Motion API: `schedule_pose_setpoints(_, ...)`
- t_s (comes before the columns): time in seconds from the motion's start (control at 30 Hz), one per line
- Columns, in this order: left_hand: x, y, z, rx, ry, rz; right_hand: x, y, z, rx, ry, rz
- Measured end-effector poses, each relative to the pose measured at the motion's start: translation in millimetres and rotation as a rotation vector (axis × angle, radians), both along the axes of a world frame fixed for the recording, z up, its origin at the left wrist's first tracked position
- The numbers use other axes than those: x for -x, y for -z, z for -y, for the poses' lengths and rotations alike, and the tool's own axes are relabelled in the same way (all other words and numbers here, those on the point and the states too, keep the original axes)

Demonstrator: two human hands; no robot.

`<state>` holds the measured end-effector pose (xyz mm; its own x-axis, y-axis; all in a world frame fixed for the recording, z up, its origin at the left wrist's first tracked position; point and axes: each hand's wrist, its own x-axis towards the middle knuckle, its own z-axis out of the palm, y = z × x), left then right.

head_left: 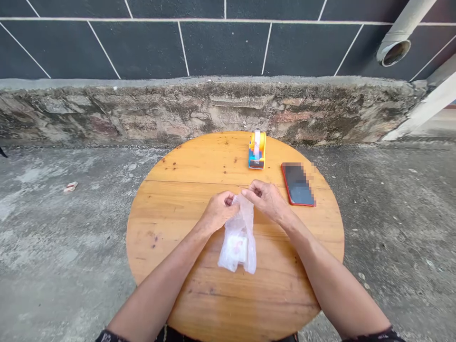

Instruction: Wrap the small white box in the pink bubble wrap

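Observation:
A thin, translucent plastic bag (pixel 250 237) stands out against the round wooden table (pixel 171 266), with a small whitish item showing dimly through its lower part. My left hand (pixel 221 209) is closed on the bag's upper left edge. Close beside it, my right hand (pixel 262 198) pinches at the bag's top right corner, thumb and forefinger together. The fingertips of both hands are a short gap apart at the top of the bag. What the item inside is, I cannot make out.
A yellow and blue tape dispenser (pixel 257 151) stands near the table's far edge. Right of my right hand lies a phone (pixel 298 187) with a red edge. Behind the table is a low stone ledge (pixel 160 116) under a dark wall, with a pipe (pixel 395 45) at upper right.

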<state>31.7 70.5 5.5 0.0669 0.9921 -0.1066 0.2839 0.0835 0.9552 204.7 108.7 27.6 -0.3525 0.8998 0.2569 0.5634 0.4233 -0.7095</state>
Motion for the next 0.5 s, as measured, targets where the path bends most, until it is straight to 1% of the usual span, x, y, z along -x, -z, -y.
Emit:
schedule_pose_setpoints(0.07,-2,1.4,1,-0.023,-0.026,-0.042,0,-6,6,-0.003,0.019,0.099)
schedule_pose_setpoints(0.13,-4,3.9,2,-0.066,-0.046,-0.081,1,-10,10,0.028,0.027,0.166)
schedule_pose_setpoints(0.27,-5,7.7,2,-0.169,-0.059,-0.142,8,-10,16,0.053,0.068,0.311)
schedule_pose_setpoints(0.37,-5,8.2,2,-0.193,-0.057,-0.157,11,-7,17,0.029,0.084,0.362)
schedule_pose_setpoints(0.5,-4,7.6,3,-0.178,-0.057,-0.092,9,-6,15,0.021,0.079,0.376)
